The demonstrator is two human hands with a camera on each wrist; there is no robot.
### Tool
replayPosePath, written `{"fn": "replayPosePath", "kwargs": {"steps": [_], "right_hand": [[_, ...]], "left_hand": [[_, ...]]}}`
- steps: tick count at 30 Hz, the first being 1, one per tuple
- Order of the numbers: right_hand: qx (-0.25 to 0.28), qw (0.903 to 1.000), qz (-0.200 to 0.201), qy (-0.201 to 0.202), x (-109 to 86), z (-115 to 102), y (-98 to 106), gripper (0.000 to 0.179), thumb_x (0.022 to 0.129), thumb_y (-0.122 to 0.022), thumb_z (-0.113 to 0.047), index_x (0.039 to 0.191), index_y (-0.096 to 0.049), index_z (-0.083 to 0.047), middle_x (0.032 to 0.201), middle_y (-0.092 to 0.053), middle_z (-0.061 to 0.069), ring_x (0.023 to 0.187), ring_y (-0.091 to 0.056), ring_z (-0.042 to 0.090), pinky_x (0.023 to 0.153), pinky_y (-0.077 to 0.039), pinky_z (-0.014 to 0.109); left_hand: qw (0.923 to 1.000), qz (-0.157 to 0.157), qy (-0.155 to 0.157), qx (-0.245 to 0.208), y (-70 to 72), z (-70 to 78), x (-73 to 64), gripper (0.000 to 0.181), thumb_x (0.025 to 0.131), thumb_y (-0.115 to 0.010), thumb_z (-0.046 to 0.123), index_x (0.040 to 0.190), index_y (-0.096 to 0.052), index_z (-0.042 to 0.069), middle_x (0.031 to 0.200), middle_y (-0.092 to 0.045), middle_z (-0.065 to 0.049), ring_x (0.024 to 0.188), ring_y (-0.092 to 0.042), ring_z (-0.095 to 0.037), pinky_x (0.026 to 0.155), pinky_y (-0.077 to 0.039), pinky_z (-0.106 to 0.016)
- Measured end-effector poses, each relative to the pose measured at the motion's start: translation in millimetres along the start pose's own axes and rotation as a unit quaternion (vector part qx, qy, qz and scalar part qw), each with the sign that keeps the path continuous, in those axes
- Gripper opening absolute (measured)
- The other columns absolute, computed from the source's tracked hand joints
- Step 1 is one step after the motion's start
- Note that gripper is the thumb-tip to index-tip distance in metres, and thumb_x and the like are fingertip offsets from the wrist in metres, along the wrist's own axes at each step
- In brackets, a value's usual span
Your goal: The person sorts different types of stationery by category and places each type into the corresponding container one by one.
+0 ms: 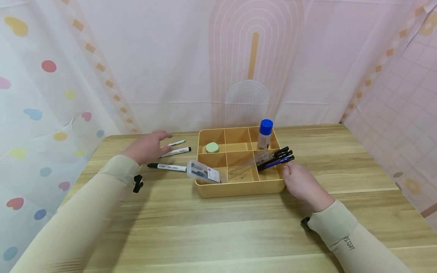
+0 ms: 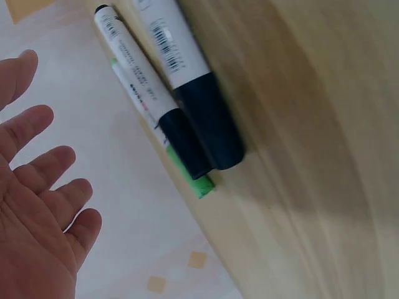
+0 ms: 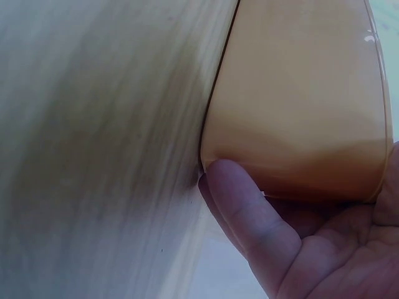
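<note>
My left hand (image 1: 146, 148) hovers over the left of the table, fingers spread and holding nothing. Near it lie a thick black-capped marker (image 1: 170, 167), a thinner black-capped marker (image 1: 179, 151) and a green-tipped pen (image 1: 177, 143); all three show in the left wrist view, with the hand (image 2: 37, 205) beside them. At the right end of a yellow compartment organizer (image 1: 242, 188), my right hand (image 1: 302, 184) grips its side wall. The right wrist view has fingertips against the lower corner of that wall (image 3: 293, 93) and the thumb near its rim.
Inside the organizer are a pale green rounded item (image 1: 212, 147), a blue-capped glue stick (image 1: 265, 134), several pens (image 1: 278, 159) and clear rulers (image 1: 242, 167). A clear plastic case (image 1: 205, 172) leans over the front left rim. A patterned cloth (image 1: 170, 68) hangs behind the table.
</note>
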State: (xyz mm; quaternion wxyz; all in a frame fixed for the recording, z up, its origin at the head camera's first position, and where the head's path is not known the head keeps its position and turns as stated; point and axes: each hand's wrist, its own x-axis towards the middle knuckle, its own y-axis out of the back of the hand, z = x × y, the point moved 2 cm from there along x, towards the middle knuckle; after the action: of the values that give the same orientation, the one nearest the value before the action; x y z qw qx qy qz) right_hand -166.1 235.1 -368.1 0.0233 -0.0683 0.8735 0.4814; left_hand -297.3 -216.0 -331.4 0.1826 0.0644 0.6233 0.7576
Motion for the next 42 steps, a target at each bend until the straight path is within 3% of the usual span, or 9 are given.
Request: {"fn": "replayPosePath", "kwargs": {"steps": [8,20,25,36,42], "right_hand": [[-0.001,1.0,0.0,0.001,-0.8,-1.2,0.9,0.036,0.111,-0.026,-0.017,0.102,-0.057,-0.001,0.076,-0.048,0.009,0.084,-0.058,0.029,0.083,-0.051,0.048],[-0.002,1.0,0.004,0.003,-0.9,-0.3,0.3,0.038,0.111,-0.027,-0.017,0.11,-0.06,0.002,0.077,-0.049,0.009,0.084,-0.059,0.029,0.082,-0.052,0.048],[0.002,1.0,0.008,0.005,-1.4,-0.5,-0.2,0.035,0.111,-0.028,-0.016,0.1,-0.057,-0.002,0.074,-0.047,0.007,0.073,-0.055,0.025,0.073,-0.051,0.043],[0.006,0.9999,0.009,0.003,-2.4,-0.3,-0.7,0.035,0.111,-0.028,-0.017,0.097,-0.057,-0.003,0.073,-0.047,0.007,0.068,-0.051,0.023,0.065,-0.047,0.037],[0.009,0.9999,0.009,0.003,-1.8,0.3,-0.6,0.035,0.111,-0.028,-0.017,0.095,-0.055,-0.004,0.073,-0.048,0.007,0.067,-0.052,0.023,0.063,-0.046,0.036]], "left_hand": [[0.9998,-0.011,-0.013,0.014,-15.5,-7.7,1.9,0.066,0.108,-0.054,0.041,0.161,-0.039,0.006,0.168,-0.032,-0.028,0.152,-0.035,-0.053,0.124,-0.03,-0.067],[0.9999,-0.002,-0.012,-0.002,-23.3,-6.1,-4.4,0.054,0.107,-0.06,0.032,0.152,-0.051,0.004,0.152,-0.057,-0.025,0.14,-0.053,-0.05,0.117,-0.04,-0.068],[1.0,0.001,-0.009,-0.004,-27.1,-7.5,-5.1,0.049,0.106,-0.063,0.028,0.148,-0.056,0.004,0.142,-0.065,-0.022,0.129,-0.063,-0.044,0.112,-0.047,-0.066],[0.9988,0.029,-0.023,0.031,-30.3,-8.4,-5.3,0.034,0.103,-0.067,0.02,0.133,-0.069,0.004,0.138,-0.068,-0.022,0.133,-0.06,-0.046,0.112,-0.047,-0.064],[0.9971,0.038,-0.034,0.057,-32.5,-6.4,-4.5,0.026,0.101,-0.068,0.014,0.126,-0.074,0.008,0.129,-0.073,-0.02,0.12,-0.068,-0.042,0.102,-0.055,-0.061]]}}
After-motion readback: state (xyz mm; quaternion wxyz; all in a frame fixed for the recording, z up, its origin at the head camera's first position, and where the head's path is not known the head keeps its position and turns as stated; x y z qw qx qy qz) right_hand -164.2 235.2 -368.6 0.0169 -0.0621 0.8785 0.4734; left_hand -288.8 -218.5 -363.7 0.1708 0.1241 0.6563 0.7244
